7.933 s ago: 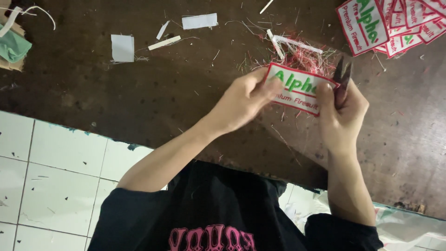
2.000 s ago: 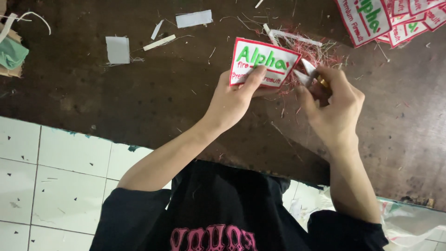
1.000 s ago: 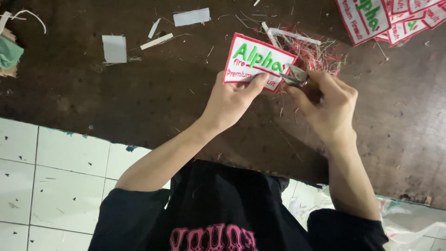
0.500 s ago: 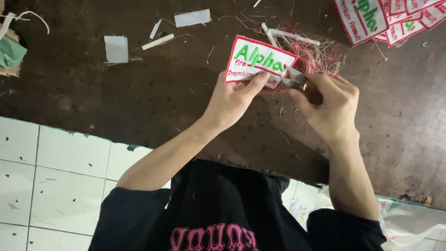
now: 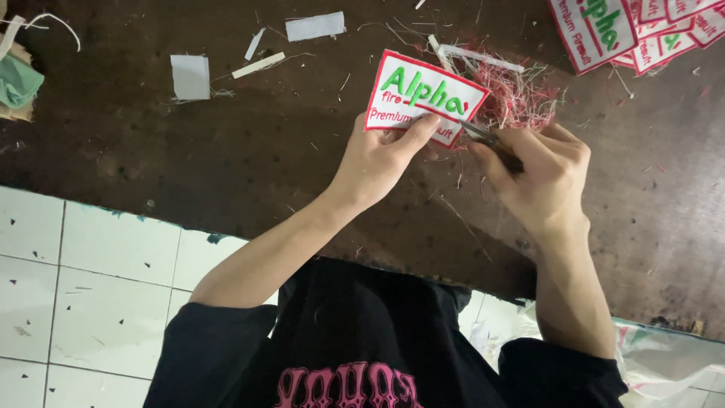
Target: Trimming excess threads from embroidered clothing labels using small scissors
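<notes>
My left hand (image 5: pixel 377 162) grips a white embroidered patch (image 5: pixel 423 94) with a red border and green lettering, thumb on its lower edge, holding it just above the dark wooden table (image 5: pixel 189 174). My right hand (image 5: pixel 540 177) is closed on a small pair of metal snips (image 5: pixel 487 140), whose tip touches the patch's lower right edge. A tangle of red thread trimmings (image 5: pixel 521 94) lies on the table right behind the patch.
A stack of similar patches (image 5: pixel 627 30) lies at the top right. White fabric scraps (image 5: pixel 190 75) and strips (image 5: pixel 313 26) are scattered at the top left, with a green cloth bundle (image 5: pixel 16 83) at the far left edge. White tiled floor (image 5: pixel 83 287) shows below the table.
Over the frames the patch has been turned and shifted left in my left hand. My right hand has brought the snips in to the patch's lower right edge.
</notes>
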